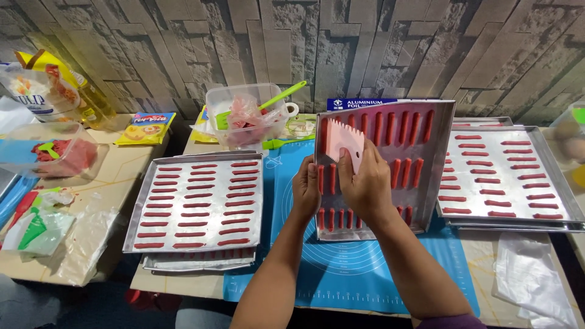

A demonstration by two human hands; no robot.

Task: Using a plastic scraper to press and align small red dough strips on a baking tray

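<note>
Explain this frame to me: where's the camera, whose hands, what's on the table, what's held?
One picture, from a camera on the person's head, looking down at their own bare hands. The left hand props a metal tray tilted up on a blue mat; the tray carries rows of red piped strips. The right hand presses a pink toothed scraper against it. Similar flat trays lie to the left and right. Behind stands a clear tub with a green spatula.
</note>
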